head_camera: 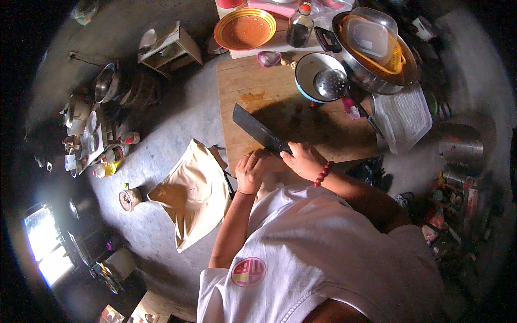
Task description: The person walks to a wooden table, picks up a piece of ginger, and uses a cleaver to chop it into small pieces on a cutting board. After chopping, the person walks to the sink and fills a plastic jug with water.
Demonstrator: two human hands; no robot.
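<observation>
My right hand (pixel 303 160), with a dark red bead bracelet (pixel 324 174) at its wrist, grips the handle of a dark cleaver (pixel 258 130). The blade slants up and to the left over the near part of a wooden table (pixel 258 76). At the table's near edge is my left hand (pixel 249 171), fingers curled and knuckles up. Whether anything lies inside those fingers is hidden. Farther back on the tabletop stands a white enamel basin (pixel 305 72) with a blue outside. A slotted metal skimmer (pixel 330 84) rests across it, its black handle pointing right. Small dark red pieces lie in the shadow beyond the cleaver.
An orange plate (pixel 245 29), a dark-filled bottle (pixel 300 27) and a metal pan (pixel 363 72) holding a yellow basket (pixel 394 62) stand at the back. Onion peel (pixel 269 58) lies before them. Clear plastic containers (pixel 404 117) sit right; a cloth-covered seat (pixel 198 189) stands left.
</observation>
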